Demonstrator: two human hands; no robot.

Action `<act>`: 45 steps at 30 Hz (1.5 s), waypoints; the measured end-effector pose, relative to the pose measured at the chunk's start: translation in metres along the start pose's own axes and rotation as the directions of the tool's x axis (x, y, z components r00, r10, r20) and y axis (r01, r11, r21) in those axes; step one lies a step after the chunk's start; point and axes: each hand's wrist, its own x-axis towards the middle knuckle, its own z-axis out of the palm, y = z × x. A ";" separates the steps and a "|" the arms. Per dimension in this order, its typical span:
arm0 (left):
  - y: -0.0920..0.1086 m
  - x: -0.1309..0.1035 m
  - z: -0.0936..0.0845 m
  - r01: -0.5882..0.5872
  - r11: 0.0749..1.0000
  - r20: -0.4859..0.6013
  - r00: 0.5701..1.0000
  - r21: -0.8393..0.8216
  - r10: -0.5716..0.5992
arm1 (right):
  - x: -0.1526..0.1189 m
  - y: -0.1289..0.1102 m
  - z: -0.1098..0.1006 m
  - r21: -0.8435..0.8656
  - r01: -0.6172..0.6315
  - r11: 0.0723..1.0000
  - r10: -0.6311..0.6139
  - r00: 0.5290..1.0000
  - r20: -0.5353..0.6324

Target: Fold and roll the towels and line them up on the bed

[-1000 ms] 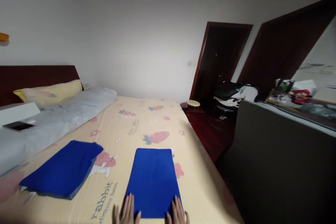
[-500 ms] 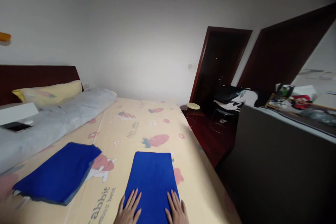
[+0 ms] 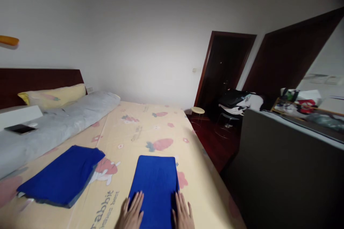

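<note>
A blue folded cloth (image 3: 156,182) lies flat on the bed in front of me, its near end cut off by the bottom of the view. My left hand (image 3: 132,212) rests on its left edge, fingers stretched out. On the right edge lies my right hand (image 3: 183,212), also with fingers extended; the cloth's edge is slightly raised beside its fingertips. Neither hand grips anything. A second blue cloth (image 3: 64,175) with a greyish border lies apart on the left, at a slant.
The bed's patterned sheet (image 3: 129,171) spreads under both cloths. A grey rolled quilt (image 3: 64,121), a yellow pillow (image 3: 53,96) and a dark phone or tablet (image 3: 20,129) are at left. A dark panel (image 3: 285,171) stands right of the bed; a stool (image 3: 197,110) is beyond.
My right hand has shifted slightly outward on the cloth's right edge, which now lifts a little. My left hand has barely moved, and the view has turned slightly.
</note>
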 end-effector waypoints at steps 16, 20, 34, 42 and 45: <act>-0.017 0.071 0.033 0.028 0.998 0.122 0.992 -0.064 -0.020 | 0.081 -0.020 0.028 0.134 0.193 0.972 -0.208 0.972 0.110; -0.037 0.062 0.032 0.201 0.979 0.204 0.960 -0.024 -0.192 | 0.081 0.015 0.030 0.007 -0.087 0.996 0.086 0.995 0.056; -0.057 0.181 0.067 0.293 0.956 0.324 0.908 -0.037 -0.266 | 0.197 -0.004 0.027 0.133 0.059 0.989 -0.096 0.952 0.289; -0.066 0.187 0.066 0.343 0.938 0.288 0.895 0.042 -0.340 | 0.200 0.032 0.061 -0.033 -0.176 0.984 0.177 0.984 0.030; -0.040 0.175 0.069 0.305 0.952 0.165 0.938 0.034 -0.306 | 0.177 0.002 0.074 0.024 -0.083 0.996 0.084 0.995 -0.051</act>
